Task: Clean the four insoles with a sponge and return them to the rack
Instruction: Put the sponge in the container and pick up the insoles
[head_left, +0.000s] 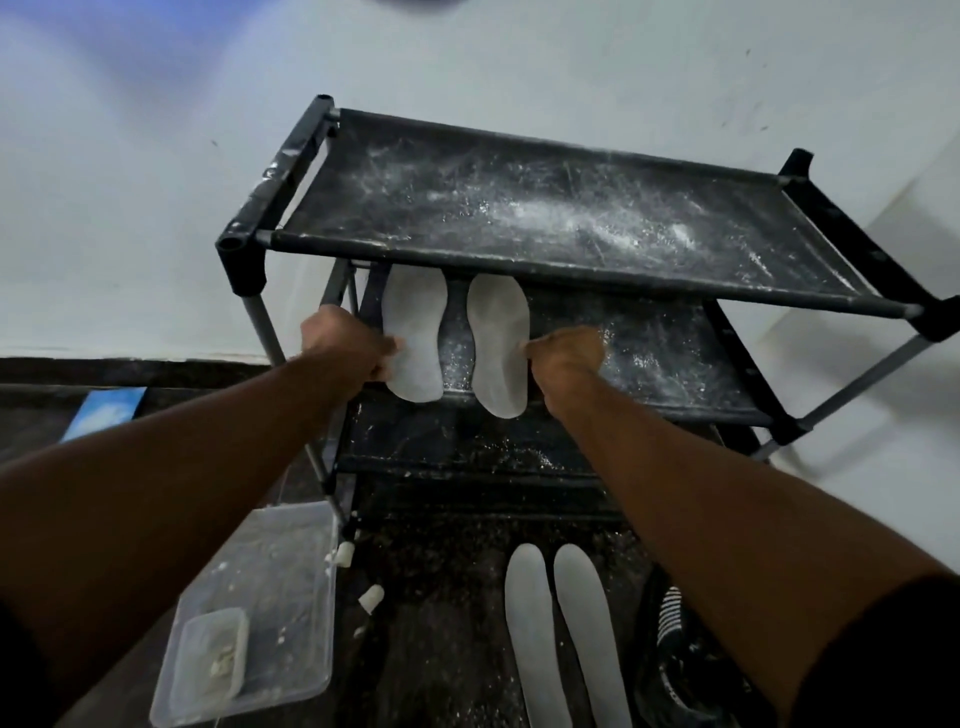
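Note:
A black shoe rack (519, 275) with dusty fabric shelves stands against a white wall. Two pale grey insoles lie side by side on its middle shelf, heels hanging over the front edge. My left hand (345, 345) pinches the left edge of the left insole (415, 332). My right hand (569, 358) pinches the right edge of the right insole (497, 345). Two more insoles (563, 639) lie side by side on the dark floor in front of the rack. No sponge is clearly in view.
A clear plastic tray (291, 571) with a smaller clear tub (213, 654) in it sits on the floor at lower left. Small white bits (371, 597) lie by the rack's leg. A dark striped object (675, 649) lies at lower right. A blue item (104, 413) lies at far left.

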